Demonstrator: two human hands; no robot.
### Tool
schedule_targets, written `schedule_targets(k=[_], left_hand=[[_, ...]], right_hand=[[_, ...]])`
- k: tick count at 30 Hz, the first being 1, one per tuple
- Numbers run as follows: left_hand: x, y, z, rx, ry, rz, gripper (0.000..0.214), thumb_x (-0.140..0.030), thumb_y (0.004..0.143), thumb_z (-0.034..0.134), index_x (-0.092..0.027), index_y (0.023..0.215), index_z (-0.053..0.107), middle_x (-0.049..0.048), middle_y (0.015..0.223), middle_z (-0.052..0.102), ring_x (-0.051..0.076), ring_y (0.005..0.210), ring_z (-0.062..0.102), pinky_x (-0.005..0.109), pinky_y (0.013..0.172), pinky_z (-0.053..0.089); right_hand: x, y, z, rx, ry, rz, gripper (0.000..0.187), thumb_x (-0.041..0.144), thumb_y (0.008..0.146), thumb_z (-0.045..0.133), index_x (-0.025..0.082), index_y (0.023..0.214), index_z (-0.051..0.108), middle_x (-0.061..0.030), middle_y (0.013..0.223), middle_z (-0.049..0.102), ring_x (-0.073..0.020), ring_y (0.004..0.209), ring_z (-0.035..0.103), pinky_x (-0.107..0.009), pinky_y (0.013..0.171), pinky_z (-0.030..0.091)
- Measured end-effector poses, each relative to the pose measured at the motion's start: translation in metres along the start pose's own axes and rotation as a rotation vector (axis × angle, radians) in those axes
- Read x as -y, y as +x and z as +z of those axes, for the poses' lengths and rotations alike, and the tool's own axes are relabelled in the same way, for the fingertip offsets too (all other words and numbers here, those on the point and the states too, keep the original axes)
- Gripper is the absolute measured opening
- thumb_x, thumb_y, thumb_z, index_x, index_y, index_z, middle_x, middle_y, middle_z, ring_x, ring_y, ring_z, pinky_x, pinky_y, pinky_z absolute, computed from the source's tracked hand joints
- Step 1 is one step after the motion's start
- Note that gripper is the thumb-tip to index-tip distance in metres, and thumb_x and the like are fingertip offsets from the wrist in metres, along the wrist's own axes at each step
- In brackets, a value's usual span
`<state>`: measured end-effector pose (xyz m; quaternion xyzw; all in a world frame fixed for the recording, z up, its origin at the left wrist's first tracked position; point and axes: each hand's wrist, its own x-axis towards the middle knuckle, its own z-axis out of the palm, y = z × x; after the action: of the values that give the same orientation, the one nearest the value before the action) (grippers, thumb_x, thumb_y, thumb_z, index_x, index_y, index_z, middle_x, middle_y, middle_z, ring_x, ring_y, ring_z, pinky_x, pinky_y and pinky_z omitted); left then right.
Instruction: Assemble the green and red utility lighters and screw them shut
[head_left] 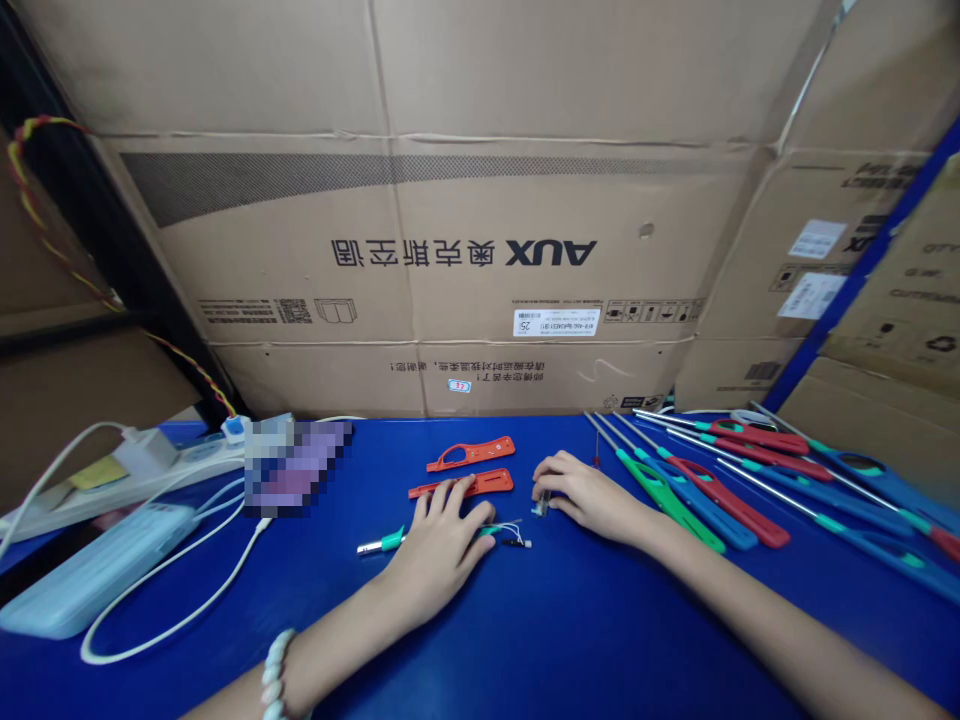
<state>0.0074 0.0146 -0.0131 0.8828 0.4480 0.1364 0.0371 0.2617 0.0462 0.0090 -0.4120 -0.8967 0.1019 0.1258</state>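
Observation:
My left hand lies palm down with its fingers apart, fingertips at the near edge of a red plastic handle half. A second red handle half with a finger loop lies just behind it. Beside and partly under this hand is a short metal tube with a green collar. White wires and a small black part stick out past its thumb. My right hand is closed with its fingertips on a small clear piece, perhaps a lighter's fuel tank, low over the blue table.
Several long-necked lighters with green, blue and red handles lie at the right. A red screwdriver is behind my right hand. Leftward are a pale blue power bank, white cables, a power strip and a blurred-out phone-like object. Cardboard walls the back.

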Motion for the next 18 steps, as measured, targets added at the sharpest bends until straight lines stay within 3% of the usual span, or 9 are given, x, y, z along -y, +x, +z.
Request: schedule_targets(k=[7,12,18], left_hand=[[-0.014,-0.008,-0.010,0.083,-0.006,0.026,0.018,-0.034,0.095,0.047,-0.026,0.108,0.056,0.0086,0.137,0.042,0.034,0.125,0.037,0.059,0.096,0.037],[-0.014,0.000,-0.016,0.077,0.025,0.029,0.019,-0.035,0.095,0.048,-0.025,0.109,0.058,0.0081,0.134,0.044,0.033,0.122,0.037,0.055,0.095,0.036],[-0.016,0.029,-0.021,0.057,0.021,0.201,0.011,-0.019,0.094,0.052,-0.019,0.091,0.063,0.0026,0.097,0.062,0.022,0.096,0.051,0.037,0.086,0.034]], right_hand=[[0.004,-0.004,-0.006,0.056,-0.069,-0.015,0.016,0.010,0.087,0.056,0.021,0.092,0.066,-0.0055,0.100,0.059,-0.0205,0.093,0.052,-0.031,0.081,0.044],[0.010,-0.005,-0.010,0.098,-0.125,-0.025,0.014,0.012,0.088,0.056,0.021,0.092,0.066,-0.0057,0.096,0.059,-0.0208,0.091,0.053,-0.030,0.078,0.043],[0.015,-0.003,-0.010,0.143,-0.208,-0.030,0.009,0.013,0.086,0.060,0.020,0.090,0.064,-0.0053,0.092,0.060,-0.0214,0.088,0.055,-0.030,0.075,0.041]])
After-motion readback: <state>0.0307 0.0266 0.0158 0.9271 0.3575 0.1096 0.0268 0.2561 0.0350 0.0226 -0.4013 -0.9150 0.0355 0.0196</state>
